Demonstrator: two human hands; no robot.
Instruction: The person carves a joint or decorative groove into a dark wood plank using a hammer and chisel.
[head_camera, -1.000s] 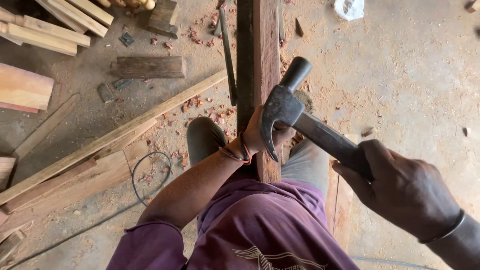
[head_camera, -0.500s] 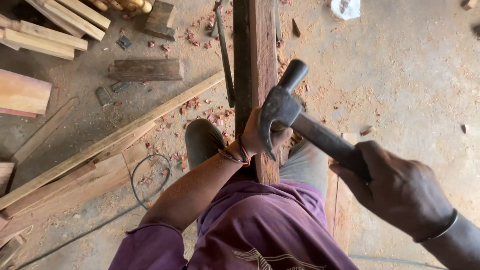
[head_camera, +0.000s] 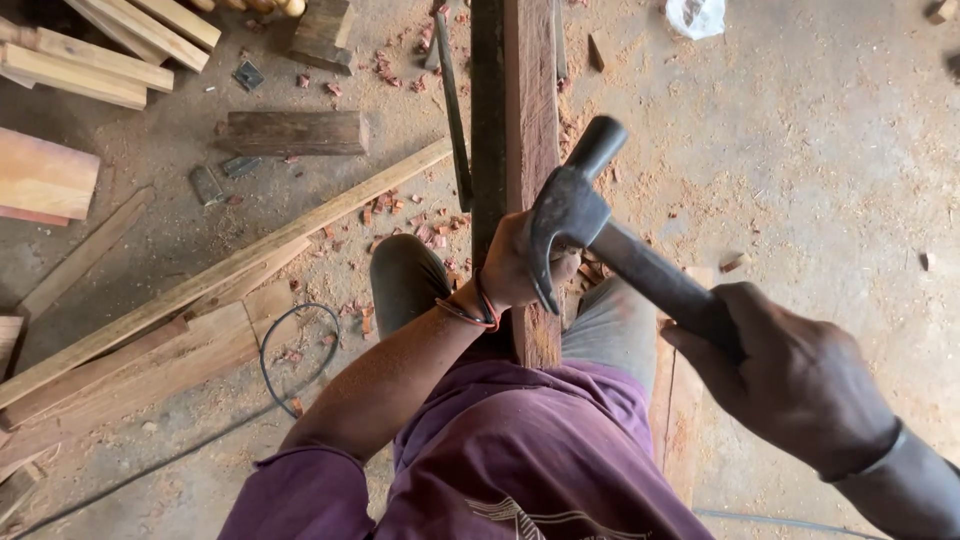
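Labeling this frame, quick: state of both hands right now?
Left hand: closed around something small against the reddish plank; what it pinches cannot be told.
Right hand: closed on the claw hammer handle.

Dusty concrete floor, scattered offcuts

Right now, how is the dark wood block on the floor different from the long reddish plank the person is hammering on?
The dark block is short, grey-brown and lies flat, apart from both hands. The reddish plank is long and narrow, runs away between the person's knees, and is gripped by the left hand. The hammer in the right hand hangs over the plank, not the block. Both are sawn wood, with chips around them.
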